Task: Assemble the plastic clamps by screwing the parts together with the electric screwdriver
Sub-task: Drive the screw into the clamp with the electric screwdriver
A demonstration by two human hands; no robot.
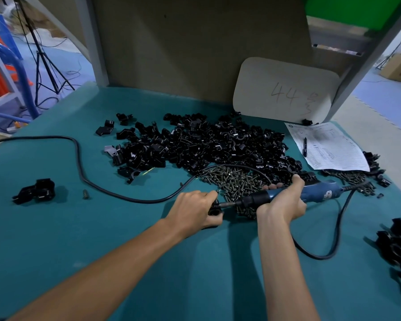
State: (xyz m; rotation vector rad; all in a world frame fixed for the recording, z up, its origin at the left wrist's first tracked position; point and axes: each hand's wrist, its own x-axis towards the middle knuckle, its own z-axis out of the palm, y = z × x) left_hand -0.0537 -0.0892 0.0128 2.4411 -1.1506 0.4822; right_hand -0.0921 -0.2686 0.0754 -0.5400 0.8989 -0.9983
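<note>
Just behind left hand (195, 209) around clamp (214, 210), right hand (283, 202) around screwdriver (317, 193): screw heap (236, 179), black parts (206, 142), cable (79, 158).

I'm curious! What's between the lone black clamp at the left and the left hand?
Head view: a loose screw and a black cord lie there.

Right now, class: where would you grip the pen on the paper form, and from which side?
Mid-barrel, from above, pinching across its left and right sides: the pen lies flat on the paper form, slim, with its long axis running away from the person.
</note>
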